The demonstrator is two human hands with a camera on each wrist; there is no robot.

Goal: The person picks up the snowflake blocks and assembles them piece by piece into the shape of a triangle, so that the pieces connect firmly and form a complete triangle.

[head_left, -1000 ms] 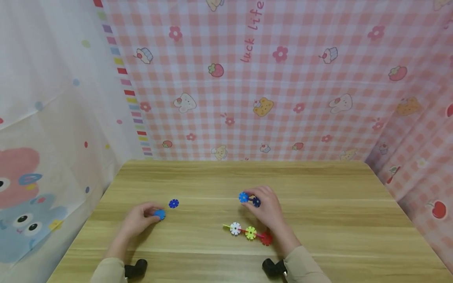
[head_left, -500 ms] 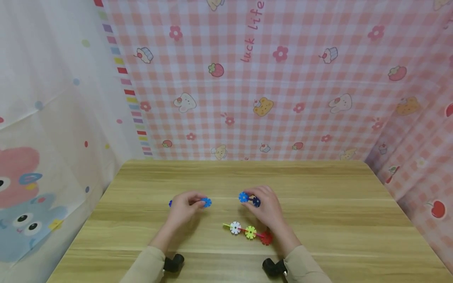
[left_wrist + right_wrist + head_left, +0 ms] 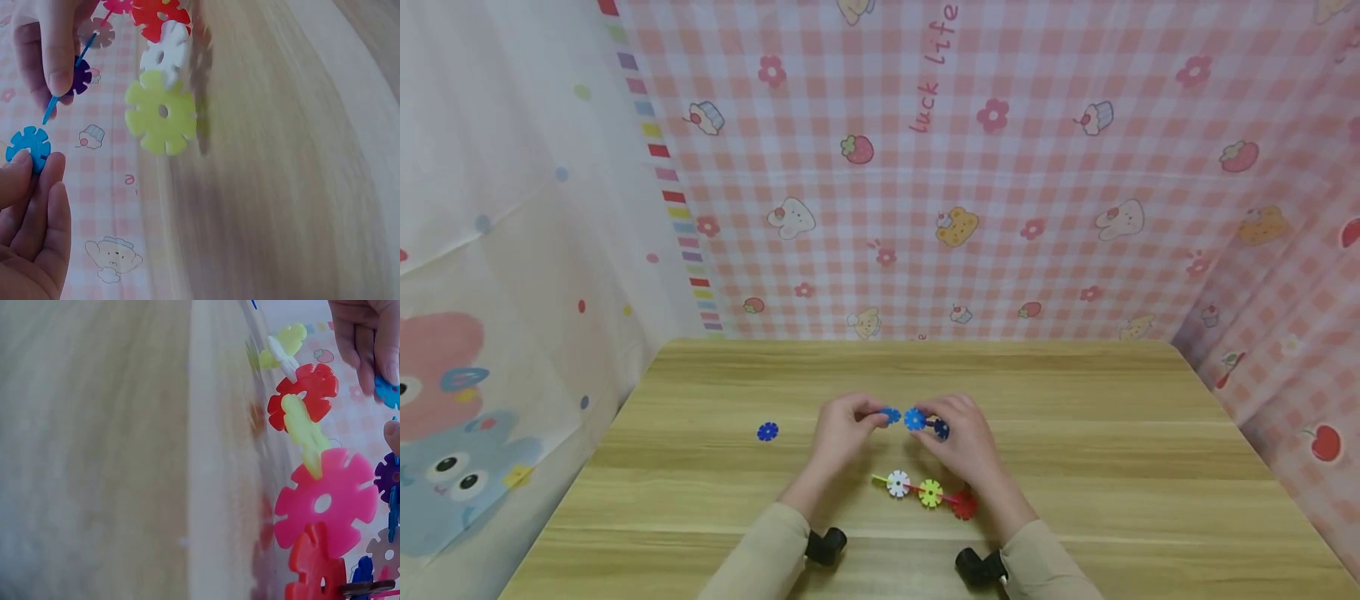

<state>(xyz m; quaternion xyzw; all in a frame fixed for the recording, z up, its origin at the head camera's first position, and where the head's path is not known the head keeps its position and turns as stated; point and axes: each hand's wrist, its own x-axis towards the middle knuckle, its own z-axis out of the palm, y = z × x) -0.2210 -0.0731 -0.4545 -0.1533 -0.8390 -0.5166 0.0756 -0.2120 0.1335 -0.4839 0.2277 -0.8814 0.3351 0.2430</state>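
My left hand pinches a light blue notched flower-shaped disc between thumb and fingers. Opposite it, my right hand grips another blue disc at one end of a linked string. In the left wrist view the two hands come close, a small gap between the left hand's disc and the right hand's edge-on disc. Behind the right fingers the string runs on through a purple disc and a greyish one. Part of that string is hidden by the right hand.
On the wooden table, nearer the body, lies a second linked row with a white disc, a yellow disc and a red disc. One loose dark blue disc lies to the left. A checked cloth hangs behind.
My left hand has carried its light blue disc rightward across the table to beside the right hand, uncovering the loose dark blue disc again. The right hand has stayed nearly still.
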